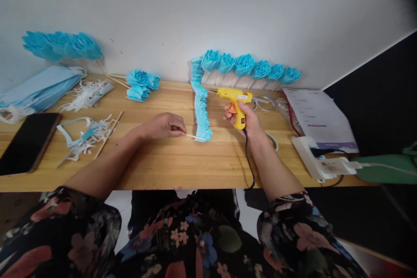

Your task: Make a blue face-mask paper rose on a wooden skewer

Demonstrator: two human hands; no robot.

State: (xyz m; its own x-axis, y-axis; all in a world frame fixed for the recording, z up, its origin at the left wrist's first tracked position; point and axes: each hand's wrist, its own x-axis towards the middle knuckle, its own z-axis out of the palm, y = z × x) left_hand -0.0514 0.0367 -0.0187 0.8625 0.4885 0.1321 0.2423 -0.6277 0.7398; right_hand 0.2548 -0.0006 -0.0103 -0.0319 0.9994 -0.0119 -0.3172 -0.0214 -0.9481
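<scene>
Pinched in my left hand [169, 125] is a thin wooden stick [194, 137], its far end lying over the near end of a pleated blue strip [201, 113]. The strip runs away from me across the table, and its far end leans up the wall. My right hand [249, 119] grips a yellow glue gun [235, 94] by its handle, fingers around the orange trigger. The gun's nozzle points left, close to the strip's upper part. A black cord hangs from the handle over the table's front edge.
Several blue flowers [244, 65] on sticks lean against the wall; more flowers [138, 82] lie at left. Blue face masks [42, 89], white straps [89, 94], scraps [86, 137] and a phone [31, 143] fill the left side. At right are papers [321, 117] and a power strip [309, 156].
</scene>
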